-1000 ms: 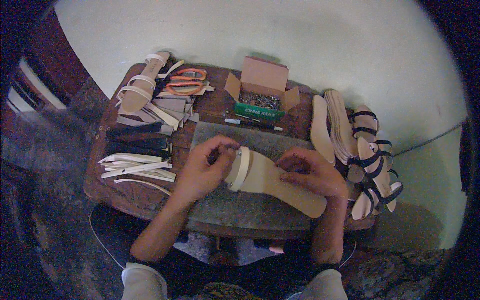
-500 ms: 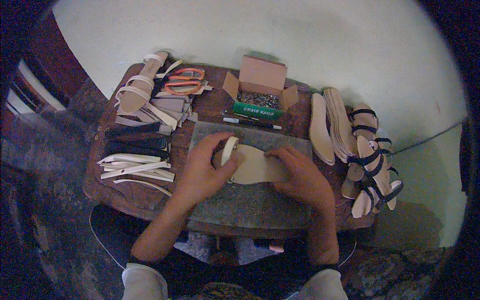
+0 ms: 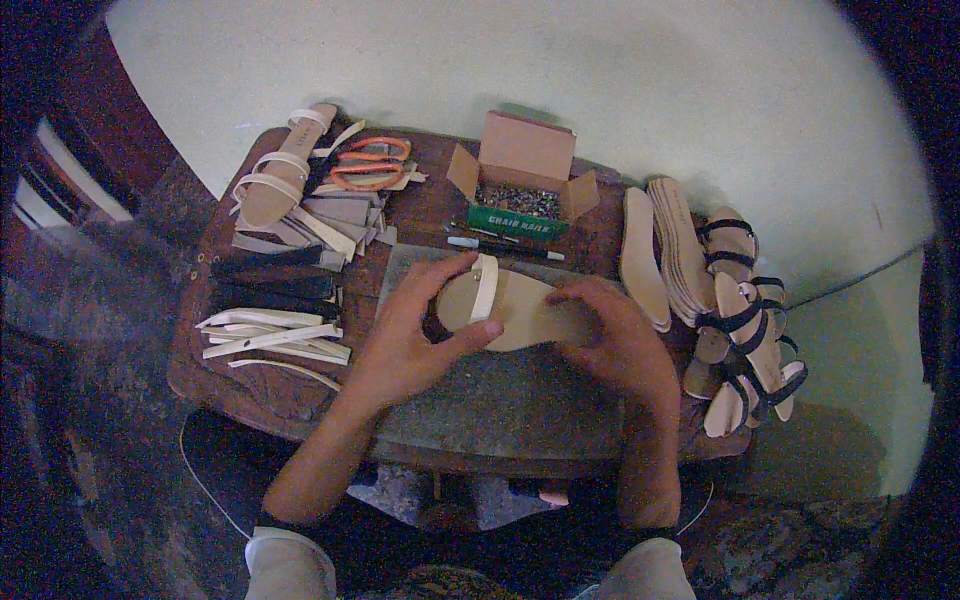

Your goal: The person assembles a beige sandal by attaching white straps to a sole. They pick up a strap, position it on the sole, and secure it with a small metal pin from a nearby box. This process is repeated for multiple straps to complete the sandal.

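Between my hands is a tan sandal sole (image 3: 522, 312) with one white strap (image 3: 484, 289) across its left part. It is held over a dark grey mat (image 3: 500, 415). My left hand (image 3: 425, 318) grips the strapped end, with the thumb at the strap's near end and the fingers at its far end. At the right end, my right hand (image 3: 612, 335) is closed round the sole's edges, thumb on the near side and fingers on the far side. The part of the sole inside my right palm is hidden.
An open green box of nails (image 3: 515, 222) and a marker (image 3: 505, 249) lie beyond the mat. On the left are white straps (image 3: 270, 330), orange-handled scissors (image 3: 370, 165) and a white-strapped sandal (image 3: 272, 190). Stacked soles (image 3: 680, 245) and black-strapped sandals (image 3: 745, 320) occupy the right.
The sole has turned, so its upper face and the whole strap now show. My left hand has shifted slightly up and right; my right hand has moved a little right.
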Demonstrator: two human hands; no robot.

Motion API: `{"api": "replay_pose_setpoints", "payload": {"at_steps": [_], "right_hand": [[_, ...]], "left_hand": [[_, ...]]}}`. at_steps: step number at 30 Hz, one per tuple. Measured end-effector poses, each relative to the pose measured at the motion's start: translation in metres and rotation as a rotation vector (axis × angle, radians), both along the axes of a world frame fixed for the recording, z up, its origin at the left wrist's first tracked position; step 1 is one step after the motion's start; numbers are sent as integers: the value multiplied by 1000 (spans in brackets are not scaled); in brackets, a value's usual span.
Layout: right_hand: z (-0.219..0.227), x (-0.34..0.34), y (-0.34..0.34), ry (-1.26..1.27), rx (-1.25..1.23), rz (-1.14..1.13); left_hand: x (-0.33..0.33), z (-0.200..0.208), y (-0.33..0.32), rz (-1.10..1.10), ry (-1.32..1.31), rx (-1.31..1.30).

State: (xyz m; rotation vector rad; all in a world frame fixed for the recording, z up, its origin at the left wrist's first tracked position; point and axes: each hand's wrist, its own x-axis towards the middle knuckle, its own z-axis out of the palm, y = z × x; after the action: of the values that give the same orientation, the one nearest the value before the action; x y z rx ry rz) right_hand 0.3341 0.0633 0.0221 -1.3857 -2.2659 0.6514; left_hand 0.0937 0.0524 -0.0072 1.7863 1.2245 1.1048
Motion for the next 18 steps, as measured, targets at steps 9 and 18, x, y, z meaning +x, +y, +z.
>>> {"api": "replay_pose_setpoints", "payload": {"at_steps": [9,18], "right_hand": [[-7,1,0,-15,5,38],[-1,-2,-4,-225,15,124]], "left_hand": [[-2,-11,3,81,-142,-22],[-4,-22,6,29,-77,51]]}}
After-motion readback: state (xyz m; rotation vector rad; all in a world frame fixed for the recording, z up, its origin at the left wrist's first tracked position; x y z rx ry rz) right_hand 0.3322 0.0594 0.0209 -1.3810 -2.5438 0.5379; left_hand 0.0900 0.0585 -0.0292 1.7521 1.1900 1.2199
